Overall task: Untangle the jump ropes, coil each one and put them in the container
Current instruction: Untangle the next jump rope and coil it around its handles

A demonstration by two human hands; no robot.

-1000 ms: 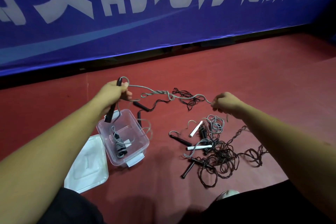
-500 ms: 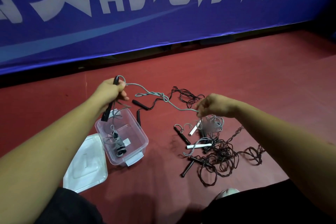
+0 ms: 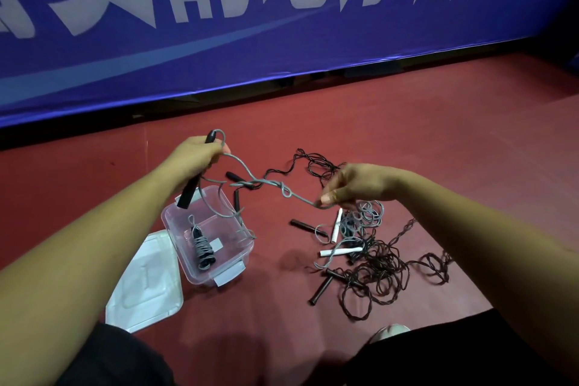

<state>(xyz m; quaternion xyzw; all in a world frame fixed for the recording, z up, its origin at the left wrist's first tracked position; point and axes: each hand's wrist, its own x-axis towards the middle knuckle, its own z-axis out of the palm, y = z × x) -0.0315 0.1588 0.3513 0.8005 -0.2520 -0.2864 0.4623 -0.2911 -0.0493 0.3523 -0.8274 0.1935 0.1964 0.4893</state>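
**A knot holds up the jump-rope tidy**

Over a red sports floor [image 3: 407, 135], a person works on a thin grey jump rope [image 3: 266, 182] held up above a clear plastic container [image 3: 175, 238]. The grip of the left hand [image 3: 194, 155] is fully closed, with the fingers wrapped round the rope's slim black handle [image 3: 189, 191] and a loop of cord caught against it. The grip of the right hand [image 3: 357, 186] is a tight thumb-and-finger pinch on the cord. It sits just past a small knot [image 3: 284, 192] that hangs between the two hands.

The step looks best done by letting the span go slack, since pulling it taut would likely tighten the knot. The free end could then be fed back through.

One coiled grey rope [image 3: 203, 249] already lies inside the container, and a flat clear lid [image 3: 147, 285] rests beside it on the floor. To the right sits a tangled heap of dark brown ropes [image 3: 376, 269] with white handles [image 3: 337, 224] among them. Most of the job appears to lie ahead.
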